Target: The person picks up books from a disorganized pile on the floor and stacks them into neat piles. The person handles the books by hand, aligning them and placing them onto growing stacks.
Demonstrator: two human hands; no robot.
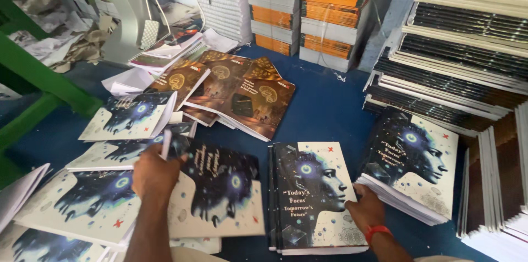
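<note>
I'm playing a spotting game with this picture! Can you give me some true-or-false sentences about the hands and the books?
1. The left hand rests on a book with a blue face on its cover. True.
2. The right hand wears a green band. False: the wristband is red.
3. The brown-covered books lie farther from the person than the hands. True.
4. The floor is yellow. False: it is blue.
5. The right hand touches the edge of the stack in the middle. True.
</note>
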